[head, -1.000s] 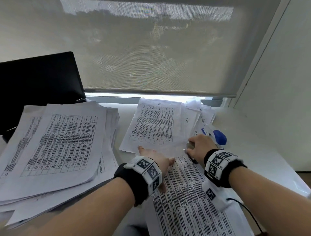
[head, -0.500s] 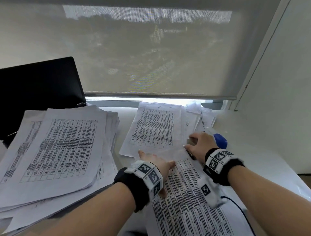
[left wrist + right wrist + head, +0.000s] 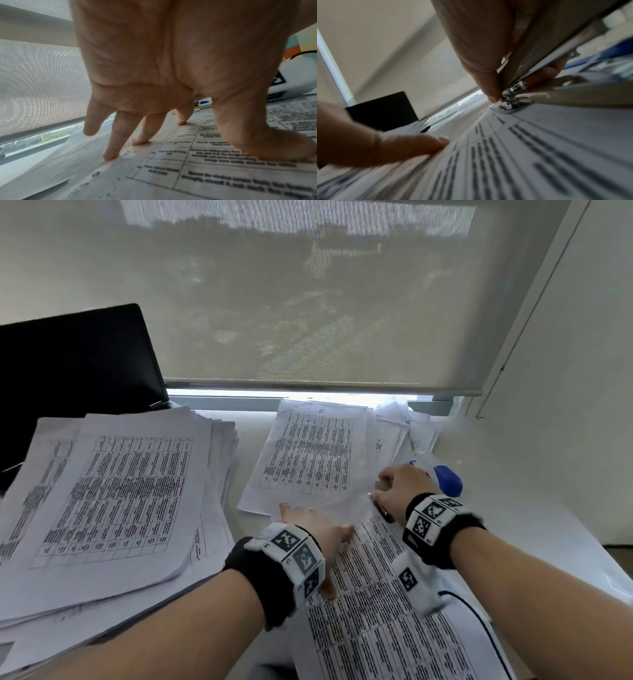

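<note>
A printed sheet with a table (image 3: 394, 611) lies on the white desk in front of me. My left hand (image 3: 318, 529) presses on its upper part with spread, straight fingers (image 3: 109, 155) and the thumb flat on the print. My right hand (image 3: 400, 487) grips a white and blue stapler (image 3: 448, 481) at the sheet's top right corner. In the right wrist view the stapler (image 3: 556, 47) is held between fingers and thumb, with its metal mouth over the edge of the sheet (image 3: 539, 155). Whether the paper sits inside the mouth is unclear.
A thick, loose pile of printed sheets (image 3: 120, 501) fills the left of the desk, in front of a black laptop screen (image 3: 75, 364). More sheets (image 3: 308, 453) lie by the window under a lowered blind (image 3: 308, 302). A wall (image 3: 565, 405) bounds the right. A black cable (image 3: 479, 618) trails from my right wrist.
My right hand with the stapler has edged slightly left toward the sheet's corner, covering more of the blue part. The left hand stays pressed on the sheet.
</note>
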A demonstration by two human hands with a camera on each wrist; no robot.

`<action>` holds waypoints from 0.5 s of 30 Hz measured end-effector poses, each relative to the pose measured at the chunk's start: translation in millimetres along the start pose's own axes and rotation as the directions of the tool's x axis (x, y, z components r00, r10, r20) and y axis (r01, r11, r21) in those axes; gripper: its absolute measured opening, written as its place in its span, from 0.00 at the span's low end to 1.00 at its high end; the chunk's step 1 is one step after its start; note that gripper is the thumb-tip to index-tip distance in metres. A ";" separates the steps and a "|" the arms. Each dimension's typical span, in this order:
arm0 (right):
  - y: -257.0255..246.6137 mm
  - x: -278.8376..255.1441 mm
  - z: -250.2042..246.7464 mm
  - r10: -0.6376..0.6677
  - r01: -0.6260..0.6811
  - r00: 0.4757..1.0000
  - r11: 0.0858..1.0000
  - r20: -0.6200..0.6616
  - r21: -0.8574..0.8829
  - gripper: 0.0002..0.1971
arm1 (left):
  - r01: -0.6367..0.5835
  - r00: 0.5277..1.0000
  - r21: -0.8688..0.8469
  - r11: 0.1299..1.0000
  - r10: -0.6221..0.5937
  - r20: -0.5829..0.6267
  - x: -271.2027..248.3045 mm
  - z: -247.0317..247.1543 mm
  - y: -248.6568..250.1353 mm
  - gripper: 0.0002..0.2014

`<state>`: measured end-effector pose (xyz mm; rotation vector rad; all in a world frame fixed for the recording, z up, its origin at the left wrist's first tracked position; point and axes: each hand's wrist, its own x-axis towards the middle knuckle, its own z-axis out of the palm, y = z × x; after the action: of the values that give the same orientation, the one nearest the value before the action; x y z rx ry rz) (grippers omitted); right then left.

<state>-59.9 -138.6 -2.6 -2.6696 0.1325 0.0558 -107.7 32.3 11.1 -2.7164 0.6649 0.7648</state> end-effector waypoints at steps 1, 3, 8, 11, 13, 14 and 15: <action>-1.4 1.9 0.0 0.011 -0.011 1.000 1.000 -0.011 0.011 0.09 | -0.005 1.000 -0.001 1.000 0.005 -0.007 -0.1 0.1 0.5 0.53; -3.9 4.2 0.2 0.017 -0.017 1.000 1.000 -0.022 0.004 0.10 | -0.003 1.000 0.001 1.000 0.003 -0.017 -1.0 0.8 1.4 0.52; -10.2 7.4 -1.5 0.051 -0.048 0.986 0.998 -0.156 0.027 0.10 | 0.038 0.999 0.005 0.999 -0.038 -0.006 -2.4 1.8 4.7 0.54; -18.1 8.0 -9.0 0.051 -0.022 0.971 0.992 -0.232 0.127 0.13 | 0.064 0.997 0.002 0.998 -0.065 0.034 -7.6 -4.4 7.1 0.54; -21.5 -0.7 -12.3 0.025 0.012 0.977 0.985 -0.210 0.172 0.15 | 0.065 0.997 -0.003 0.998 -0.065 0.044 -10.6 -8.2 7.3 0.53; -21.0 -8.5 -13.0 0.013 0.024 0.980 0.983 -0.199 0.183 0.15 | 0.064 0.997 -0.005 0.998 -0.064 0.042 -11.7 -9.8 7.9 0.52; -18.5 -16.5 -12.3 0.005 0.032 0.983 0.979 -0.184 0.199 0.15 | 0.066 0.997 -0.011 0.998 -0.066 0.033 -12.8 -11.5 8.4 0.51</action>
<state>-74.1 -126.3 17.7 -2.4682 0.1692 -0.1989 -116.5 25.7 26.7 -2.7161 0.5623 0.7977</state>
